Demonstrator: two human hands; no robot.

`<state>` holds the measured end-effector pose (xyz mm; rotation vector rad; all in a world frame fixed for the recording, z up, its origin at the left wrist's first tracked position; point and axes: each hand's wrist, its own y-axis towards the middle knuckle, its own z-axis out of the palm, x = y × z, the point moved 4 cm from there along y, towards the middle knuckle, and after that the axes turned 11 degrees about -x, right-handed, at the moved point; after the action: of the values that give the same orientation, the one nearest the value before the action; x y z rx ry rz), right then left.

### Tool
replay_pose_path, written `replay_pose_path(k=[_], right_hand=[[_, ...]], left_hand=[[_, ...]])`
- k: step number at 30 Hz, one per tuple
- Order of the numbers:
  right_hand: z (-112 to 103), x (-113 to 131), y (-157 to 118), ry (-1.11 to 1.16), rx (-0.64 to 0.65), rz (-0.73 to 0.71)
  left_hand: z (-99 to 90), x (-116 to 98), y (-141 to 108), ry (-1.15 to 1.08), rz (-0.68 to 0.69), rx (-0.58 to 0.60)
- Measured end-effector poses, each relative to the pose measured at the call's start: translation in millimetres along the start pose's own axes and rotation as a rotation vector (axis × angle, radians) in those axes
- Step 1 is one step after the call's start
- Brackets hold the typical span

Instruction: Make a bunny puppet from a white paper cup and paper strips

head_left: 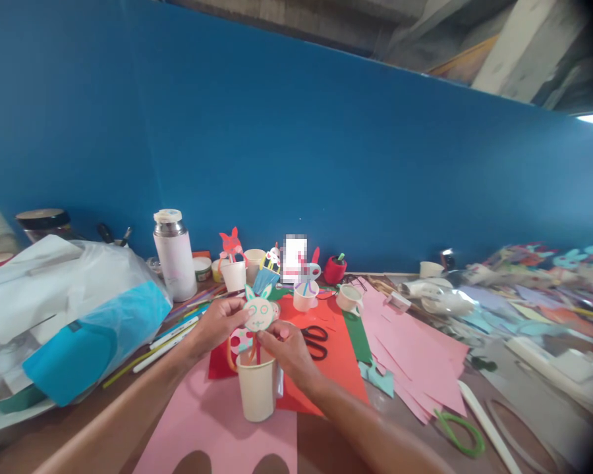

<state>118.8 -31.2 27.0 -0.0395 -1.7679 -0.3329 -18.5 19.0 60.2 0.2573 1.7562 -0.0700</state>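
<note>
A white paper rabbit face (259, 314) with green-outlined ears stands above a white paper cup (257, 390). My left hand (223, 322) pinches the left edge of the rabbit face. My right hand (287, 349) is closed at the lower right of the face, over the cup's rim, fingers pressed together near the red strip (257, 351) that rises out of the cup. An orange loop (231, 352) sits at the cup's left side. The cup rests upright on pink paper (192, 421); red paper (343, 368) lies behind and to the right.
Black-handled scissors (316, 342) lie on the red paper. Behind stand decorated cups (234, 275) and a white thermos (174, 257). Markers (168, 349) and a plastic bag (103, 283) are at left. Pink sheets (415, 355), a green pipe cleaner (459, 434) and a glue gun (563, 368) are at right.
</note>
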Motion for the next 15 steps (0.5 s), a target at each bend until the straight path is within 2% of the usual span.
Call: replay_pose_path(k=[4, 9, 15], right_hand=[[0, -1, 0, -0.001, -0.009, 0.008], [0, 0, 0, 0.024, -0.028, 0.012], [1, -3, 0, 0.046, -0.068, 0.022]], left_hand=[[1.1, 3, 1, -0.047, -0.007, 0.019], [3.8, 8, 2, -0.153, -0.081, 0.093], [11.5, 13, -4, -0.108, -0.155, 0.089]])
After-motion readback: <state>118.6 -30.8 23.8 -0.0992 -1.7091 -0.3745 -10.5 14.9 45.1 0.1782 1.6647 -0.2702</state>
